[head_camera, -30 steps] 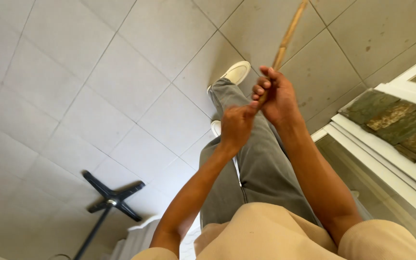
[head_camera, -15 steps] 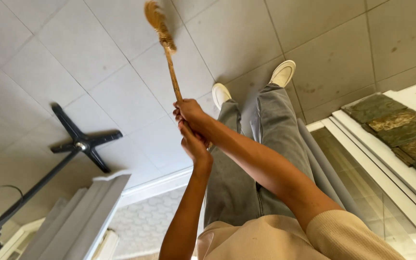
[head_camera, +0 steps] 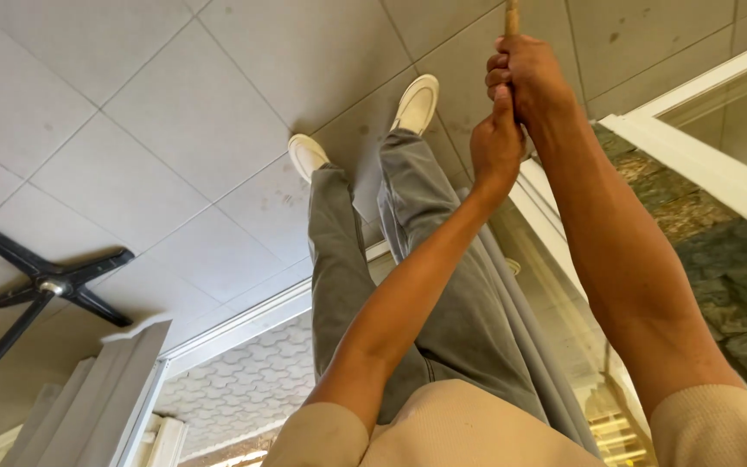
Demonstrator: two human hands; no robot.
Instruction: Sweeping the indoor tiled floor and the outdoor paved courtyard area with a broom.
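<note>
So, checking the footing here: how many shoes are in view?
2: one white shoe left on the tiled floor, the other white shoe farther right, near the hands.

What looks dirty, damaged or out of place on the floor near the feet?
Small dark stains mark the pale floor tiles beside the white shoes. Nothing looks broken or spilled. Both hands grip a wooden stick.

Two hands (head_camera: 512, 112), one wooden stick (head_camera: 511, 15), two white shoes (head_camera: 417, 104), one black cross-shaped stand base (head_camera: 49, 281)
</note>
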